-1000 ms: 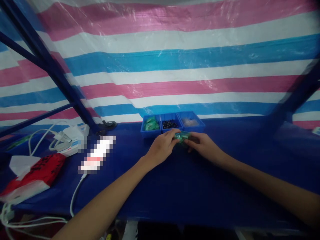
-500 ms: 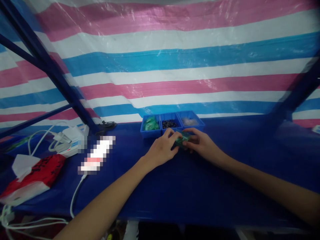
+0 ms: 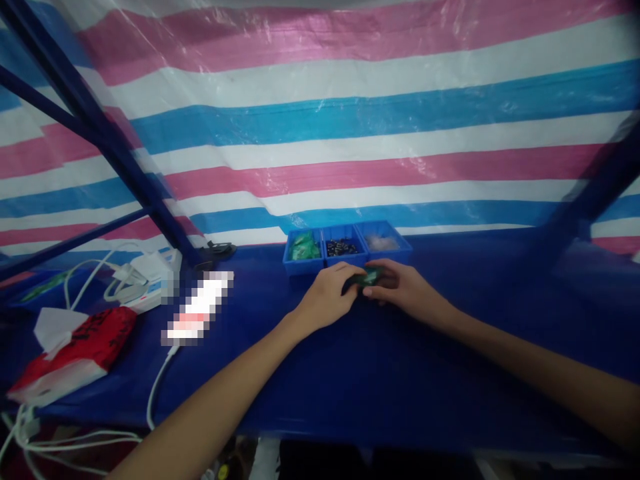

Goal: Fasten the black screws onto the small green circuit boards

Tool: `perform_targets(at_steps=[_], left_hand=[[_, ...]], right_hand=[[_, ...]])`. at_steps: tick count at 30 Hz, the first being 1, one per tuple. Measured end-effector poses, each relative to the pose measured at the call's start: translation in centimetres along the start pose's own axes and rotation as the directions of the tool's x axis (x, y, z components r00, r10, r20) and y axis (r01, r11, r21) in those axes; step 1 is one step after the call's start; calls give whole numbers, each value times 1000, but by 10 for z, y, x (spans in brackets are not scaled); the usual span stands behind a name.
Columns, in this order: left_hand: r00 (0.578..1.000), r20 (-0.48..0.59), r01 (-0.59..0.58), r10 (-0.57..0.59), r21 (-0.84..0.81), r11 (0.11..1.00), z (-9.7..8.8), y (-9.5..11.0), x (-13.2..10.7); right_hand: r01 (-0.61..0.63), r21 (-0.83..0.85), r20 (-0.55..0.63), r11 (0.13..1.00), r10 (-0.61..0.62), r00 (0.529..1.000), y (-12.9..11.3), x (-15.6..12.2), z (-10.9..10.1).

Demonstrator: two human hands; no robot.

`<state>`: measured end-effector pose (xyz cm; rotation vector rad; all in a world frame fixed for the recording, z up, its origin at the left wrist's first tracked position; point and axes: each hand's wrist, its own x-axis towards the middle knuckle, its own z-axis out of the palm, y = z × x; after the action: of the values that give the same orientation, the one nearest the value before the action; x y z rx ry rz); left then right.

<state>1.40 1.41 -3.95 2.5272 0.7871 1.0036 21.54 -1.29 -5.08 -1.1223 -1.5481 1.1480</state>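
Between my two hands is a small green shiny packet [image 3: 371, 275], partly covered by fingers. My left hand [image 3: 330, 291] grips its left side, with the fingers curled over it. On the right side, my right hand [image 3: 407, 288] pinches it between thumb and fingers. Just beyond the hands stand three blue bins side by side. The left bin [image 3: 303, 268] holds green plastic packets [image 3: 304, 247], the middle one many small black pieces [image 3: 342, 247], and the right one clear, pale pieces [image 3: 380, 243].
At the left lie a red tissue pack [image 3: 95, 340], a white power strip [image 3: 159, 287] with cables, and a blurred-out bright device [image 3: 200, 307] on a white cord. Blue metal posts [image 3: 100, 133] frame the blue table [image 3: 350, 380]. A striped sheet [image 3: 350, 120] hangs behind.
Both hands have closed further around the green packet, so less of it shows. The left fingers have curled down over it. The whole view has shifted slightly.
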Motion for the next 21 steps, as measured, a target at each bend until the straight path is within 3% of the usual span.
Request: perform_targets(at_steps=[12,21], left_hand=[[988,-137,67,-76,-70,995,0,-3,3],[980,-199,6,-1,23,1000,-2,1,2]], right_hand=[[93,-242,57,966,-81,995,-7,-5,1],[101,-279,39,955,-93,995,-9,-9,5]])
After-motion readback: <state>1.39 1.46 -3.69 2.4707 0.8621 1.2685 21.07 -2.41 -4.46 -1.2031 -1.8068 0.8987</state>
